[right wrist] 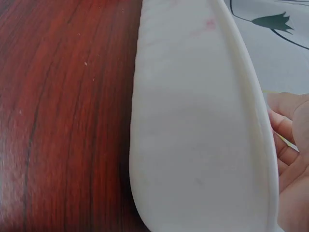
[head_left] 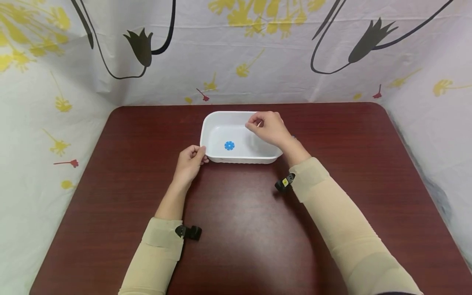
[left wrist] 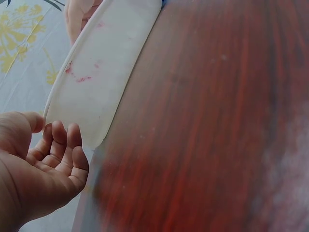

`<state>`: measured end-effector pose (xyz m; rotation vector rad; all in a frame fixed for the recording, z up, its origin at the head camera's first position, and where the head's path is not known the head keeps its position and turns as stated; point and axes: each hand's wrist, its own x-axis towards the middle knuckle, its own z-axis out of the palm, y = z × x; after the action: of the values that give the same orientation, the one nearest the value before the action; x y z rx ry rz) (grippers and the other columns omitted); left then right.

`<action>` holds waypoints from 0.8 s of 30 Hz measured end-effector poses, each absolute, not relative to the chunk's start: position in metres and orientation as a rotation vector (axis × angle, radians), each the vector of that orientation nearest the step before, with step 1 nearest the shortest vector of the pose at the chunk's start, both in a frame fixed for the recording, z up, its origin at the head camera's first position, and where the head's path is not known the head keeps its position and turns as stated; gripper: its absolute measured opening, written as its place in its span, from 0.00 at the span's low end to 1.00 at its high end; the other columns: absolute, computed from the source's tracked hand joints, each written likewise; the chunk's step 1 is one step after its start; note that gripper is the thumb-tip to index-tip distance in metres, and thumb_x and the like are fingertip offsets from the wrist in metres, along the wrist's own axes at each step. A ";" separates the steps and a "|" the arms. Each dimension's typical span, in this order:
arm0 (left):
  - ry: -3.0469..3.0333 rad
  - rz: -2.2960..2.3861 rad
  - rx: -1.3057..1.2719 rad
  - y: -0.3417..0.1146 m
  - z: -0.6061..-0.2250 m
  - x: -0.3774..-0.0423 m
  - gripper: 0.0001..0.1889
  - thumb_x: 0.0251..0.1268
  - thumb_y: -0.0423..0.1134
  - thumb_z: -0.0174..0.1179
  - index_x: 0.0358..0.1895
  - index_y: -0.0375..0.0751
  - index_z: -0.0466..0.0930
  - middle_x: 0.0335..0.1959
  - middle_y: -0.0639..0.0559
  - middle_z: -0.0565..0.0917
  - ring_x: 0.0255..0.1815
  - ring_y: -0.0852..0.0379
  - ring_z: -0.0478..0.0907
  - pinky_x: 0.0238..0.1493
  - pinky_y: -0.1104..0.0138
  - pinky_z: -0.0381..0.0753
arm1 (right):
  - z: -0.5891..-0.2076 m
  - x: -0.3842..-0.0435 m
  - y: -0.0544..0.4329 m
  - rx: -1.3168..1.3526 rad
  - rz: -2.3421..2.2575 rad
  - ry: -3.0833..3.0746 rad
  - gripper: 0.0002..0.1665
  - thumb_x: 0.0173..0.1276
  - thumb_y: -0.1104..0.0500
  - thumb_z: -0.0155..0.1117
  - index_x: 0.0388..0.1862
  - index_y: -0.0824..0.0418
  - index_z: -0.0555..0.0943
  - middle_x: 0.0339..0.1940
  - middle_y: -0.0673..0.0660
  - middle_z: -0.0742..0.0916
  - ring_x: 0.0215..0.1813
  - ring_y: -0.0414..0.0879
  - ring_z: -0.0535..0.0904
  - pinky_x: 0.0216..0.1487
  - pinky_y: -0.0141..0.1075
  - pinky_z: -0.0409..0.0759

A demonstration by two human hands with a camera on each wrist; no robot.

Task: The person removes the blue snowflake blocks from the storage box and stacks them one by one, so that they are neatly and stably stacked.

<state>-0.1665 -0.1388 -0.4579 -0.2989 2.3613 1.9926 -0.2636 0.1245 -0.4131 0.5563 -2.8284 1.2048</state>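
A white rectangular plastic tray (head_left: 243,159) with rounded corners stands on the table. Inside it lies a blue snowflake-shaped disc (head_left: 229,146), left of the middle. My left hand (head_left: 189,162) pinches the tray's near-left corner; in the left wrist view the thumb is at the rim and the fingers curl against the outer wall. Over the tray's right part hovers my right hand (head_left: 271,128), fingers bent and the thumb tip close to the index finger. Whether anything small is between those fingertips cannot be made out. The right wrist view shows this hand (right wrist: 292,159) partly behind the tray wall.
A bit of something blue (head_left: 293,137) peeks out beside the right wrist, right of the tray, mostly hidden. The dark red wooden table (head_left: 236,229) reaches back to a patterned white cloth (head_left: 228,57). Faint pink marks (left wrist: 83,79) stain the tray's outer wall.
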 end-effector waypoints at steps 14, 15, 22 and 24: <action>2.359 1.990 -0.312 -0.139 -0.458 -0.166 0.13 0.78 0.40 0.55 0.39 0.30 0.78 0.27 0.49 0.80 0.30 0.59 0.80 0.39 0.67 0.81 | -0.422 -0.260 0.095 0.638 1.199 -2.883 0.10 0.69 0.55 0.69 0.37 0.62 0.87 0.30 0.54 0.86 0.37 0.47 0.80 0.39 0.36 0.76; 2.360 1.988 -0.313 -0.139 -0.458 -0.166 0.13 0.78 0.40 0.55 0.39 0.30 0.78 0.27 0.49 0.80 0.30 0.59 0.80 0.40 0.67 0.82 | -0.422 -0.260 0.093 0.650 1.188 -2.887 0.10 0.69 0.55 0.69 0.37 0.62 0.86 0.30 0.55 0.86 0.37 0.47 0.80 0.39 0.36 0.76; 2.366 1.984 -0.303 -0.139 -0.457 -0.165 0.13 0.78 0.40 0.56 0.40 0.30 0.78 0.27 0.49 0.79 0.31 0.58 0.80 0.40 0.67 0.81 | -0.425 -0.259 0.086 0.698 1.126 -2.960 0.11 0.68 0.55 0.70 0.37 0.63 0.86 0.30 0.55 0.86 0.36 0.47 0.79 0.40 0.36 0.75; 2.369 1.983 -0.302 -0.138 -0.456 -0.165 0.13 0.78 0.40 0.56 0.40 0.30 0.78 0.27 0.49 0.79 0.31 0.58 0.80 0.39 0.67 0.81 | -0.426 -0.258 0.084 0.713 1.114 -2.984 0.11 0.67 0.56 0.71 0.38 0.64 0.85 0.32 0.56 0.86 0.37 0.47 0.80 0.43 0.37 0.76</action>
<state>-0.1655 -0.1382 -0.4562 -0.3020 2.3691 1.9830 -0.2579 0.0839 -0.4258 0.7134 -2.9843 1.1139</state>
